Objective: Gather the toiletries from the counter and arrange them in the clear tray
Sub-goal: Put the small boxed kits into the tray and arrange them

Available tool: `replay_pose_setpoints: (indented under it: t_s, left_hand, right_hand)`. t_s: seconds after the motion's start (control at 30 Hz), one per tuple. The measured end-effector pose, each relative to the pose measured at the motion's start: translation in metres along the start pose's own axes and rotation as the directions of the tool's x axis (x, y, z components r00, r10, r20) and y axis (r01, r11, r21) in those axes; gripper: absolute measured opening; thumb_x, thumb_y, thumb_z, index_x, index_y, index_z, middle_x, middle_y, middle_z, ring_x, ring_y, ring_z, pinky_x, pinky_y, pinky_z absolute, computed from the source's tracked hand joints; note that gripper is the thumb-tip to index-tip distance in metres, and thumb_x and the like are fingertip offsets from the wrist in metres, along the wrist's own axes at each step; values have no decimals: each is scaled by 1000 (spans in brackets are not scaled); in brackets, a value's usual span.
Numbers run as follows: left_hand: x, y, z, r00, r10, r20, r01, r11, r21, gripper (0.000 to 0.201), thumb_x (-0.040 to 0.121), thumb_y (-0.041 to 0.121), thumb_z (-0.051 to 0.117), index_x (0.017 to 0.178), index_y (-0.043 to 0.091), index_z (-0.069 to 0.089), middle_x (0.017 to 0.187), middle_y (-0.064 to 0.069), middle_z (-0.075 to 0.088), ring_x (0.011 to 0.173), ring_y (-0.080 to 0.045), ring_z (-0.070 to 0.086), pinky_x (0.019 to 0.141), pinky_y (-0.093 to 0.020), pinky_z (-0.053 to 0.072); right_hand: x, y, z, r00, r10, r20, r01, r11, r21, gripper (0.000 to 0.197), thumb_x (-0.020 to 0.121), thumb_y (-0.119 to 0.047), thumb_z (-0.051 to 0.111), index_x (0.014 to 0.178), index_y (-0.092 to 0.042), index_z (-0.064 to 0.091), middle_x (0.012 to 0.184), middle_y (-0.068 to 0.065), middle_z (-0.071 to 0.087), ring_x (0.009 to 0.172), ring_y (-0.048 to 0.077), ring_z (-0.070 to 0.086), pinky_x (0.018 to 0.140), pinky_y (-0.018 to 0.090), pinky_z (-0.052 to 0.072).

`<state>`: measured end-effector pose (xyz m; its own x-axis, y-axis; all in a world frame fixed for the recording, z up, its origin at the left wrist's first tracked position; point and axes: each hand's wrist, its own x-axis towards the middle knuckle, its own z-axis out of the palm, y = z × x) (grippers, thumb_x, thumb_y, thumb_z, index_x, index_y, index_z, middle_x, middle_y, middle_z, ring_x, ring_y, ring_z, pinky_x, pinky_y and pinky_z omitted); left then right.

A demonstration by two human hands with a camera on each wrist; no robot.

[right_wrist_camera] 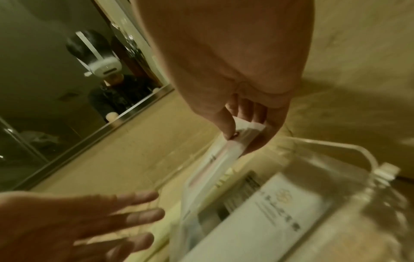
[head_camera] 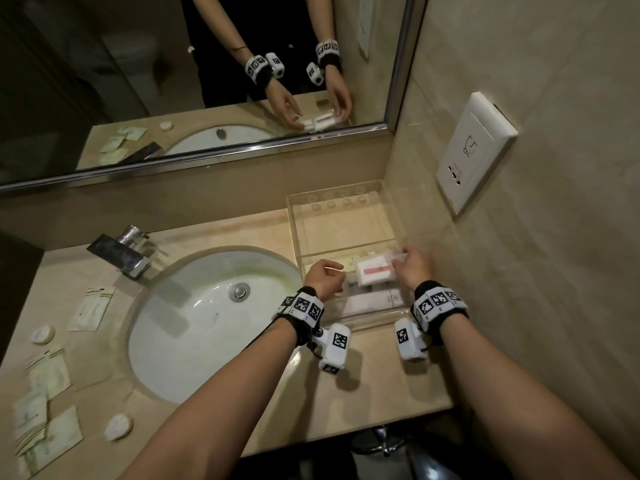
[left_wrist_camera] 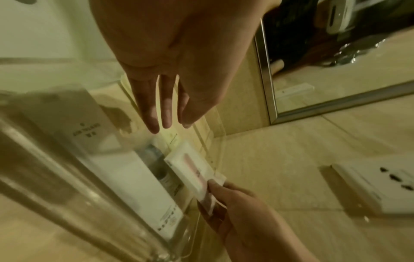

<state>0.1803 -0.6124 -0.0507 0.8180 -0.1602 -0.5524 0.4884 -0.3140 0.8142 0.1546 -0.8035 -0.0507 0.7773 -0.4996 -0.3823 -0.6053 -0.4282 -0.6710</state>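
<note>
The clear tray [head_camera: 294,230] stands on the counter right of the sink. In its near compartment lie a long white box [head_camera: 372,302] and, over other packets, a white packet with a pink stripe [head_camera: 375,270]. My right hand [head_camera: 412,263] pinches that packet's right end; the right wrist view shows the thumb [right_wrist_camera: 228,127] on top of the white packet [right_wrist_camera: 215,164]. My left hand [head_camera: 323,277] hovers over the tray's left edge, fingers straight [left_wrist_camera: 167,113], holding nothing. The pink-striped packet [left_wrist_camera: 192,170] lies beyond them, the white box [left_wrist_camera: 143,179] beside it.
The sink [head_camera: 207,327] and faucet [head_camera: 121,254] fill the middle. On the counter's left lie several pale green sachets [head_camera: 91,308] and round white soaps [head_camera: 118,427]. The tray's far compartment holds nothing. A wall socket plate [head_camera: 474,150] is on the right wall; the mirror [head_camera: 173,64] stands behind.
</note>
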Motion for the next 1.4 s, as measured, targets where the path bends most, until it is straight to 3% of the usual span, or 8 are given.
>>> replay_pose_setpoints:
  t_s: [0.17,0.4,0.57,0.73,0.97,1.17,1.3,1.4]
  left_hand:
    - [-2,-8,13,991,96,98,-119,956,267,30,92,15,56,121,12,64,125,-7,65,112,-24,62,102,-34,47]
    - [-3,-14,23,983,108,151,-146,952,268,37,93,11,54,130,12,58,128,-12,63,112,-25,63,97,-30,50]
    - [-2,-13,28,975,124,186,-182,924,336,33,93,8,54,125,7,62,132,-10,60,120,-24,58,108,-33,42]
    - [-2,-16,35,976,134,172,-185,927,327,29,92,8,56,119,1,64,134,-12,58,117,-27,60,106,-39,45]
    - [-7,-14,39,977,97,189,-160,921,355,47,92,5,56,135,-1,39,132,-13,60,124,-24,55,109,-35,41]
    - [-11,-17,24,969,182,169,-233,898,373,30,93,7,54,122,2,59,134,-11,56,115,-27,60,105,-39,46]
    - [-18,-18,-2,974,213,73,-224,946,235,20,93,10,54,108,10,68,119,-5,64,89,-25,68,83,-35,57]
    - [-26,-17,-29,975,222,1,-221,968,120,16,92,7,54,100,9,69,104,-11,68,84,-26,67,78,-37,58]
  right_hand:
    - [-1,15,8,999,-35,40,41,982,-186,27,91,-4,54,118,-7,54,113,15,64,97,32,64,87,43,56]
    - [-11,24,14,955,-293,-38,263,901,-345,45,86,0,61,129,-9,50,129,12,50,113,30,54,98,39,47]
    - [-16,35,20,913,-407,26,382,830,-408,29,90,-9,59,118,-13,64,128,8,56,110,30,55,96,44,49]
    - [-16,38,18,930,-364,56,359,861,-360,37,87,-8,66,124,-9,61,129,10,55,113,28,56,100,42,48]
    - [-15,36,17,932,-351,86,351,826,-440,40,88,-5,62,128,-11,59,131,13,52,114,29,56,98,43,51]
    - [-19,30,11,939,-335,79,335,836,-436,42,87,2,59,127,-11,59,131,12,52,114,30,55,97,43,50]
    - [-31,14,12,923,-385,23,361,843,-398,38,87,1,56,123,-13,61,131,10,53,111,29,56,91,44,52]
    - [-47,-10,20,901,-435,5,408,842,-353,32,90,-7,59,121,-15,61,131,7,54,111,26,57,88,43,53]
